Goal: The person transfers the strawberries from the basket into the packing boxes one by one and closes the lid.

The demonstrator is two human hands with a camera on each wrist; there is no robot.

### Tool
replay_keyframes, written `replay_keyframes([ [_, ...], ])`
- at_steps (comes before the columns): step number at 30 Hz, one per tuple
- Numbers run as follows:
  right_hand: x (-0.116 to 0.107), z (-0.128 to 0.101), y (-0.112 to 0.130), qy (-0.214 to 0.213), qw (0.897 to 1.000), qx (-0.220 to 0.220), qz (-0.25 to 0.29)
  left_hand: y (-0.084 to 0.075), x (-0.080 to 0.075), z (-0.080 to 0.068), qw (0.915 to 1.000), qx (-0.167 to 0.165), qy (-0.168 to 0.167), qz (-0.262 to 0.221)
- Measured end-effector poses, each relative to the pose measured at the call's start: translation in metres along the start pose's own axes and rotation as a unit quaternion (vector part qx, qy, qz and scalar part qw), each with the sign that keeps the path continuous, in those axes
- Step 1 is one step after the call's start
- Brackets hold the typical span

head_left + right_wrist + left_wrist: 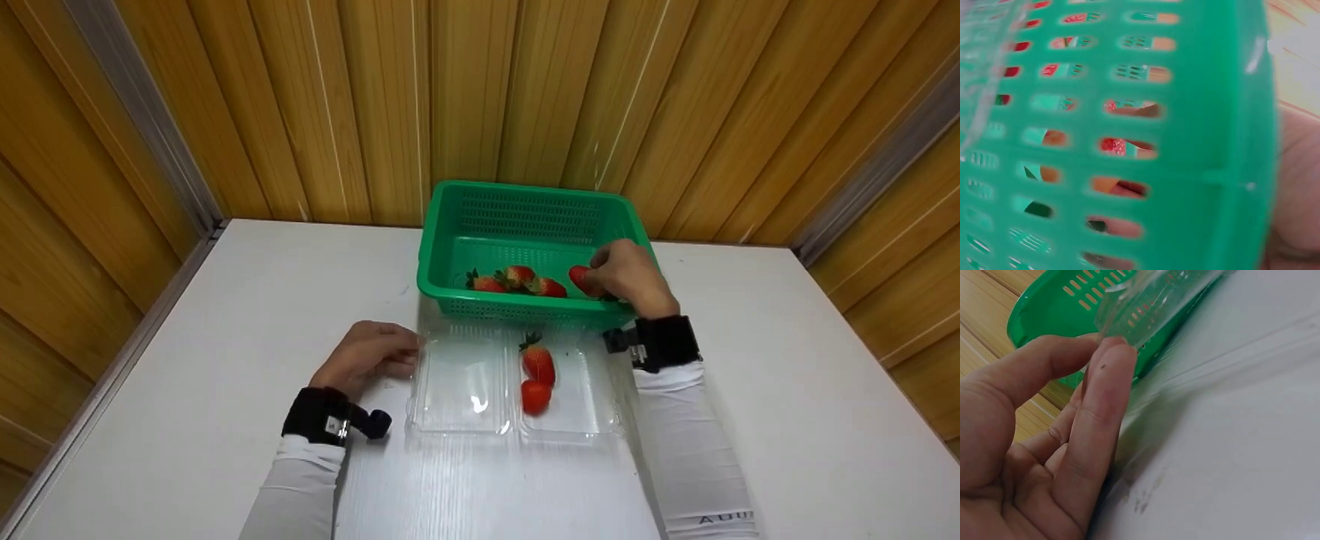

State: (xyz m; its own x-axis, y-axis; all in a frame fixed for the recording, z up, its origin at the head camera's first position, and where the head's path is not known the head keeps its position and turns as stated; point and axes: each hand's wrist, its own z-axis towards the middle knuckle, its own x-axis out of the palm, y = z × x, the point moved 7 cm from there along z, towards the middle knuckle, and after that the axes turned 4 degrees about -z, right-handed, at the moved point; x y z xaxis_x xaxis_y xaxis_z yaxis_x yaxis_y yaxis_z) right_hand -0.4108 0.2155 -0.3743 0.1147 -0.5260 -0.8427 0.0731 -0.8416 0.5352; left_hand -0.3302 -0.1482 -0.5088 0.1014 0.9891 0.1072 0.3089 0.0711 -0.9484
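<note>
My right hand [631, 274] reaches over the near right rim of a green basket [525, 300] and pinches a red strawberry [578, 277] inside it. In the right wrist view the basket's slotted wall [1196, 112] hides most of that hand. Several more strawberries [551, 288] lie along the basket's near side. In front stands an opened clear plastic clamshell box [461, 382]. Its right half holds two strawberries [538, 363], one above the other. My left hand [371, 351] is at the box's left edge, pinching the clear plastic rim [1134, 304] between thumb and finger.
All of it stands on a white table [225, 360]. Behind the basket rises a wood-patterned panel wall [472, 97], with similar panels at left and right. The basket touches or nearly touches the box's far edge.
</note>
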Motion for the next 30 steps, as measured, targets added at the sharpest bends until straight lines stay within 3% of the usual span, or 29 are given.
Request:
replay_keyframes([
  [6, -0.012, -0.014, 0.006, -0.015, 1.000, -0.010, 0.011, 0.000, 0.000, 0.000, 1.0000, 0.000, -0.001, -0.008],
  [15, -0.033, -0.037, 0.013, -0.031, 0.999, -0.015, -0.015, -0.001, 0.000, -0.001, 1.0000, -0.002, -0.001, 0.006],
  [23, -0.037, -0.055, 0.031, -0.036, 0.998, -0.041, -0.017, 0.000, 0.001, -0.001, 1.0000, -0.001, 0.000, 0.000],
  [30, -0.039, -0.070, 0.033, -0.059, 0.995, -0.070, -0.046, 0.001, -0.001, -0.001, 1.0000, -0.001, -0.003, 0.004],
])
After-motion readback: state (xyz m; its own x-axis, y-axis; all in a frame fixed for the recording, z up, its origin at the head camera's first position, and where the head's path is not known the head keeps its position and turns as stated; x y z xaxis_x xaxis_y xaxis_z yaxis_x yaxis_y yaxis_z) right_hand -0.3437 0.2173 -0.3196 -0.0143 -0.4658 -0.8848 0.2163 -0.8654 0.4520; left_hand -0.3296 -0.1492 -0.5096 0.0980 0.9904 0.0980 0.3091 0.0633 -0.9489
